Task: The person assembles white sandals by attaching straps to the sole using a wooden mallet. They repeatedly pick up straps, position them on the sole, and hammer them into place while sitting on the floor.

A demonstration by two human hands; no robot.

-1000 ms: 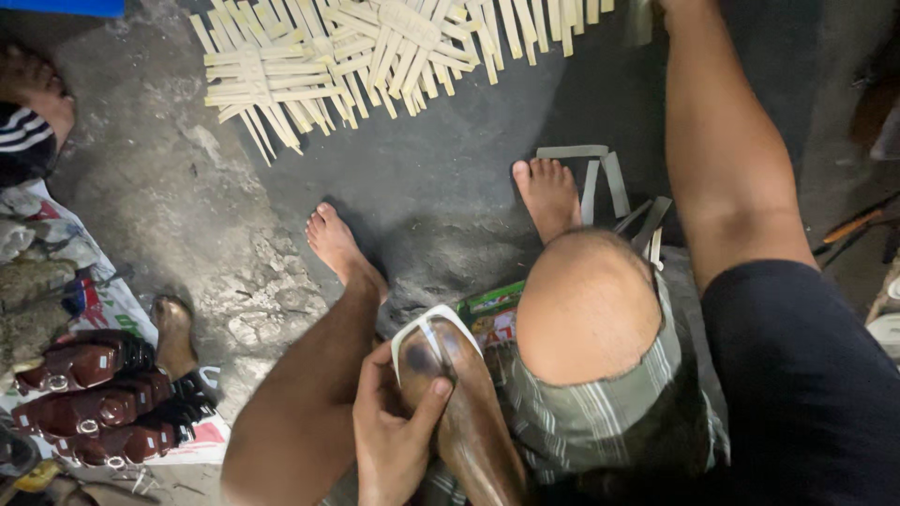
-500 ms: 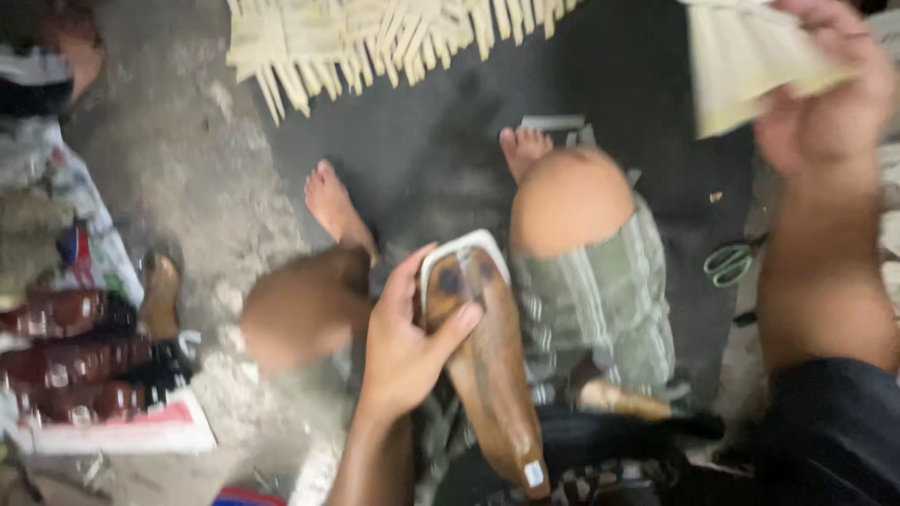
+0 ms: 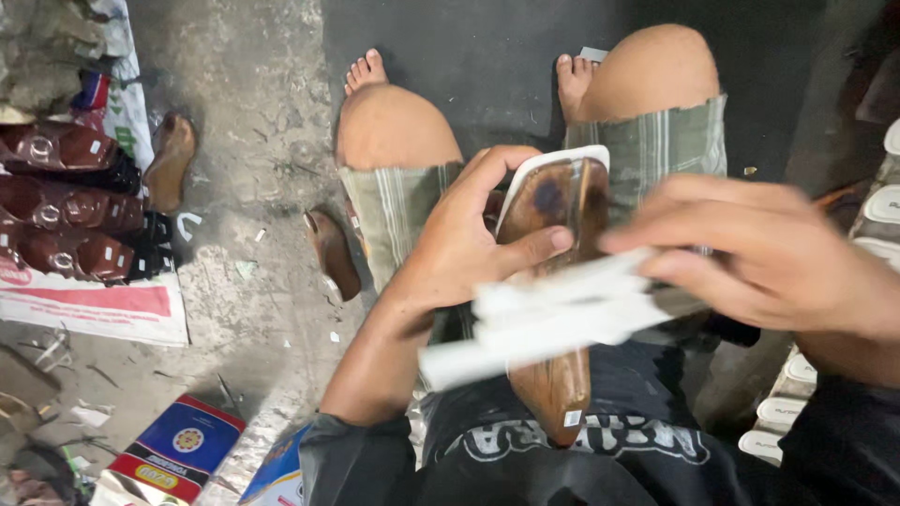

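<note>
A brown wooden sole (image 3: 559, 281) is held over the lap by the left hand (image 3: 464, 245), whose fingers are wrapped around its front end. Across the sole, pale strips (image 3: 553, 319) are pinched by the fingers of the right hand (image 3: 778, 258). Left of the sole, brown shoes (image 3: 70, 201) are lined up on the floor (image 3: 253, 122).

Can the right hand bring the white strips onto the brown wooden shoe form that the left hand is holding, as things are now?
Probably yes. The right hand holds the white strips right across the shoe form. The left hand grips only its upper end, so the middle looks free.
</note>
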